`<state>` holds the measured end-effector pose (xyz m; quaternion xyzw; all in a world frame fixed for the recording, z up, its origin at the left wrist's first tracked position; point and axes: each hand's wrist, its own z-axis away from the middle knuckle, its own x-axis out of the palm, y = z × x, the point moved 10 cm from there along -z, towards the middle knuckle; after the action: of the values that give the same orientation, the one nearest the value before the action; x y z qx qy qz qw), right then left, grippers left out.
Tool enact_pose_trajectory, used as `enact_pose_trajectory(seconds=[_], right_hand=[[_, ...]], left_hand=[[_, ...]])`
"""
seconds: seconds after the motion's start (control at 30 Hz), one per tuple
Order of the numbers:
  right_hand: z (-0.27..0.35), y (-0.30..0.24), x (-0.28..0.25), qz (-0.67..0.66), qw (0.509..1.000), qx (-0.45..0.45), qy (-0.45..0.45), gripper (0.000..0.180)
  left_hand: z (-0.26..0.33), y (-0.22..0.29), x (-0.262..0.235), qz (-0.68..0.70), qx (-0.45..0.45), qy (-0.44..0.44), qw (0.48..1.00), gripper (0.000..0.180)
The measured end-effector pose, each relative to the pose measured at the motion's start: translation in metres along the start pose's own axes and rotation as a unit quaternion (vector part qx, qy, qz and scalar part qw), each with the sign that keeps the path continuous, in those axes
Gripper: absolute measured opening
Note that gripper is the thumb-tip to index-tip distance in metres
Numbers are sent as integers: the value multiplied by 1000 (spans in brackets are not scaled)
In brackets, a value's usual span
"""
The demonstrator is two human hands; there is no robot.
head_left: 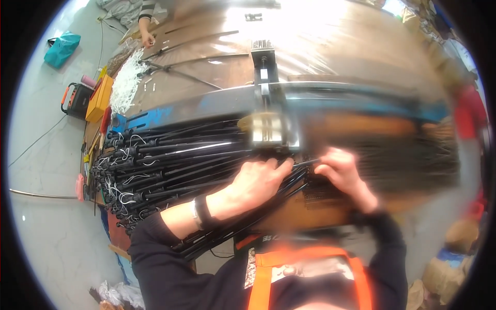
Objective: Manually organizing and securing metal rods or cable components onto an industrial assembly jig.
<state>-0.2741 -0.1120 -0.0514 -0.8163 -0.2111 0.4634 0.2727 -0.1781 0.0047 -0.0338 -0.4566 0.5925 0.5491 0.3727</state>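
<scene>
Orange straps [263,279] cross the person's dark top, nearest of all, below the near edge of the worktop [292,209]. Just in from that edge, a slim black rod [306,163] spans the gap between both hands: the right hand [338,168] pinches it narrowly between thumb and bent fingers, while the left hand [261,181] curls over it, its fingertips too hidden to tell whether they grip. The rod looks light, stiff and smooth, perhaps slippery, and best taken by the shaft near its end. A dense sheaf of similar rods [201,155] runs toward the left edge, where thin white wires [110,185] loop among knobbly ends. Beyond the hands stands a shiny, blocky metal fixture [266,129]; farther along the left edge, small white pieces [126,82] lie heaped near a co-worker's hand [148,40].
</scene>
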Motion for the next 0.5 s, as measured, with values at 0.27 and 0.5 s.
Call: enact_pose_trajectory(seconds=[0.27, 0.5], right_hand=[[13, -23, -12, 41, 995, -73, 48, 25], [42, -7, -94, 251, 915, -166, 269, 52]], left_hand=[[-3, 23, 3, -60, 6, -68, 996, 20], [-73, 61, -44, -116, 126, 14, 985, 33]])
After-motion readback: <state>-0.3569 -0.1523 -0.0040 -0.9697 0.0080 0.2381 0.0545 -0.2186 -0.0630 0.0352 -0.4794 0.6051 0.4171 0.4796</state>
